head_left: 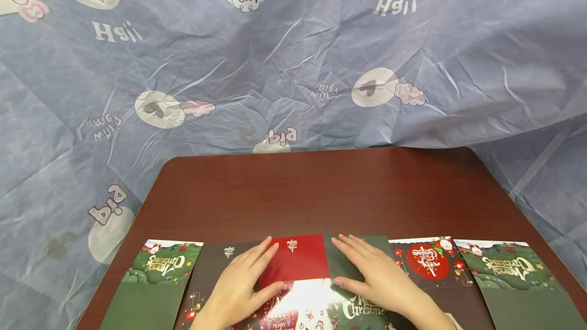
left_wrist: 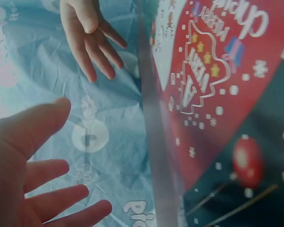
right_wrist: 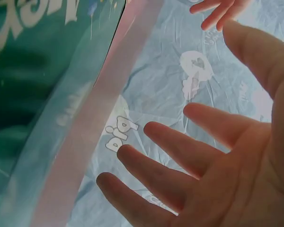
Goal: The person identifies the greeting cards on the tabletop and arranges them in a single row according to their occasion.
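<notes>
My left hand (head_left: 240, 281) is held over the left-middle of a row of Christmas cards, nearest a red card (head_left: 302, 258) and a dark card (head_left: 215, 264). Above a green card (head_left: 337, 264) is my right hand (head_left: 376, 276), fingers straight and pointing inward. Both wrist views show a gap between each hand and the cards. The left hand (left_wrist: 38, 175) has its fingers extended beside a red printed card (left_wrist: 199, 142). In the right wrist view the right hand (right_wrist: 217, 161) has spread fingers, with a green card (right_wrist: 33, 85) at the left. Neither hand holds anything.
Green cards lie at the row's left end (head_left: 151, 269) and right end (head_left: 509, 269). Beside the latter is a dark card with a red circle (head_left: 428, 261). The brown table (head_left: 321, 192) extends behind the row to a wrinkled blue printed sheet (head_left: 293, 65).
</notes>
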Demonstrator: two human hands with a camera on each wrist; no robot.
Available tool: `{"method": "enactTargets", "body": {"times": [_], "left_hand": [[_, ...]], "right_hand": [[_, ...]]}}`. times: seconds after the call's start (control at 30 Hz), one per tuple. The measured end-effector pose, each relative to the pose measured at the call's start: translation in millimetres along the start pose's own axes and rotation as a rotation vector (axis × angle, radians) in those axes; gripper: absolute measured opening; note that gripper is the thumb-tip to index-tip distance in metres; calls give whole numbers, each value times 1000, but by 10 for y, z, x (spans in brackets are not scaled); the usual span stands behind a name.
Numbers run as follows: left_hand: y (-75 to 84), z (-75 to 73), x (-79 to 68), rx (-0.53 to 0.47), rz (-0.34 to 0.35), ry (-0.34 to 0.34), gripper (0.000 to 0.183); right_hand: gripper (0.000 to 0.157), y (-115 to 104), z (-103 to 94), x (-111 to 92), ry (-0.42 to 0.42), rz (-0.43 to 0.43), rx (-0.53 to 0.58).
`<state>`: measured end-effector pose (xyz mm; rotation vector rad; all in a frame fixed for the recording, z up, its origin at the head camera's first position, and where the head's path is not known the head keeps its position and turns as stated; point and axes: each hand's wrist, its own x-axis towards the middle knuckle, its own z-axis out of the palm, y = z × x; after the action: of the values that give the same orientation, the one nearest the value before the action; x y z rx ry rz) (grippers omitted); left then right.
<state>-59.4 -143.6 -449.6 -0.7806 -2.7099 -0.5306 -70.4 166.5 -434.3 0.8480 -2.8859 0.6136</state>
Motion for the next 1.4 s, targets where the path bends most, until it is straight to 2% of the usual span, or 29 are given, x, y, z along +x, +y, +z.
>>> {"method": "enactTargets", "body": {"times": [0.27, 0.4, 0.73, 1.07, 1.23, 1.4], "left_hand": [[-25, 21, -88, -47, -92, 70, 57], [-17, 29, -136, -53, -141, 89, 54], [30, 43, -223, -140, -306, 75, 45], [44, 79, -238, -402, -483, 5, 38], [26, 116, -246, -454, -519, 6, 34], [0, 161, -260, -472, -527, 23, 33]], "right_hand": [[67, -34, 38, -20, 22, 58, 56], [66, -54, 42, -29, 4, 92, 110], [67, -93, 46, -34, -120, 174, 397], [60, -60, 176, -7, -110, 182, 593], [56, -59, 207, 2, -133, 217, 658], [55, -34, 230, 14, -187, 272, 736]]}}
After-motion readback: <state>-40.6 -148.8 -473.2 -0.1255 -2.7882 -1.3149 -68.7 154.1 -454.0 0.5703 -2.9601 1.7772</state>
